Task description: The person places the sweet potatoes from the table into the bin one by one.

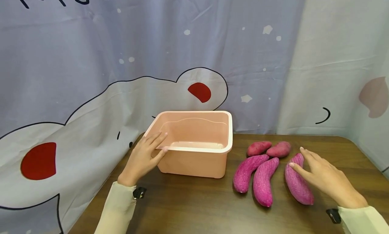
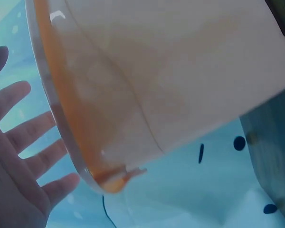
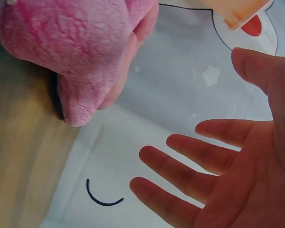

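A peach plastic tub (image 1: 194, 163) stands upright on the table. My left hand (image 1: 146, 156) is at its left front corner, fingers spread beside the rim; the left wrist view shows the fingertips (image 2: 61, 183) right at the tub's edge. To the tub's right lie three long, curved magenta vegetables with wrinkled skin: a left one (image 1: 247, 173), a middle one (image 1: 265, 183) and a right one (image 1: 297, 185). Over the right one's right side hovers my right hand (image 1: 325, 176), fingers extended and palm bare in the right wrist view.
Behind the long vegetables lie two smaller red sweet potatoes, one on the left (image 1: 258, 148) and one on the right (image 1: 279, 149). The wooden table (image 1: 188, 207) ends at a printed curtain (image 1: 170, 41) hanging along its back and sides.
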Tool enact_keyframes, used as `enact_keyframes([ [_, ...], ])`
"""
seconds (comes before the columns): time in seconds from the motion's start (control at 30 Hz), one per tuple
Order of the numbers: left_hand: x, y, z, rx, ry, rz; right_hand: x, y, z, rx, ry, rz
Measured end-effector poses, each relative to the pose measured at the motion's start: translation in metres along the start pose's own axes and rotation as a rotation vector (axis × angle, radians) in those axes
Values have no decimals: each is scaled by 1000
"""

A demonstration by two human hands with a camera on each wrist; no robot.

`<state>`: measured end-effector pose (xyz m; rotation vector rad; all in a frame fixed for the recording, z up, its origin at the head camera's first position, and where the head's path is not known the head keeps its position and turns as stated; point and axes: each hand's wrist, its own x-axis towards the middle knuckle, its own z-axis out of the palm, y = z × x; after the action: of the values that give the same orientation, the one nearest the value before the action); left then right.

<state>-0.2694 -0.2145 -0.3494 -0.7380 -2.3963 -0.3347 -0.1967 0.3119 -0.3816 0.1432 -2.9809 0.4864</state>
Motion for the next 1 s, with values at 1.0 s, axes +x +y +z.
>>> enact_keyframes([
  [1.0,-20,-42,4,-240,121,72,5,32,24,58,-83,25],
])
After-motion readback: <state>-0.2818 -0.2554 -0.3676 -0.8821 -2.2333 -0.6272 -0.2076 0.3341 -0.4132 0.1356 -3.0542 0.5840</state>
